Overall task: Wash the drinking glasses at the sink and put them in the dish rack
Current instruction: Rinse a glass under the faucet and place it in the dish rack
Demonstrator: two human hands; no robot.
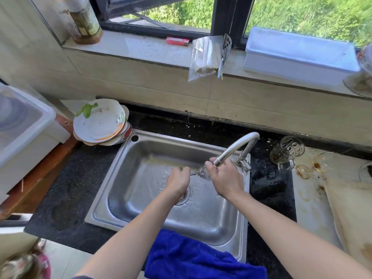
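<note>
Left hand (178,181) curled tight round the stem of a clear stemmed drinking glass (202,174). Right hand (224,178) wraps the bowl, fingers closed on it. The glass is held sideways over the steel sink (141,158), just under the curved metal faucet spout (235,147). Early stage, I'd say: first glass mid-rinse. A faceted clear glass mug (286,153) and a stained stemmed glass (303,171) wait on the tabletop (269,188) to the right, unwashed. Can't tell where the dish rack is; nothing racked in view.
</note>
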